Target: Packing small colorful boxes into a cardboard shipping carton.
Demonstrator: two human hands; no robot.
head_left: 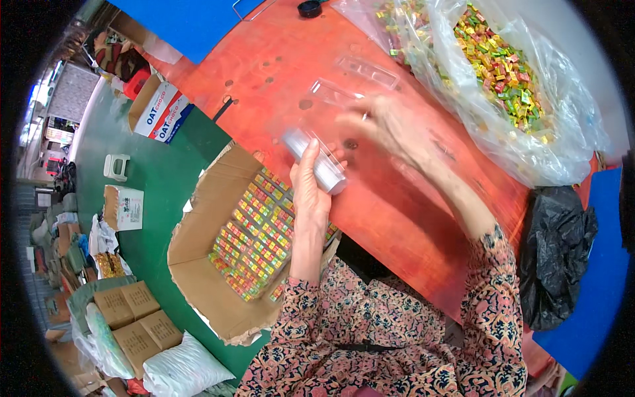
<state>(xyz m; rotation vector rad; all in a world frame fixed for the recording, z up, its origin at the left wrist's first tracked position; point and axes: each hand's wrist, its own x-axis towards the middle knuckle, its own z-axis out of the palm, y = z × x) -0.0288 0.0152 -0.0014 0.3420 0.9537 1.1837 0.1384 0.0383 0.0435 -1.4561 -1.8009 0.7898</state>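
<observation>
My left hand (pixel 309 182) is wrapped around a nested stack of clear plastic trays (pixel 329 175), thumb on top, above the orange-red table (pixel 397 218). To its right, my right hand (pixel 390 129) is smeared by motion over the table, and whether its fingers hold anything does not show. Just beyond that hand lies a clear oblong tray (pixel 324 91), with a second clear tray (pixel 368 71) a little farther to the right. Both look to have nothing in them.
At the far right, a large clear bag (pixel 549 126) holds many small wrapped cubes (pixel 499 73) in yellow, green and red. Left of the table, an open carton (pixel 188 261) contains rows of filled trays (pixel 258 231). A black plastic bag (pixel 555 258) hangs by the right edge.
</observation>
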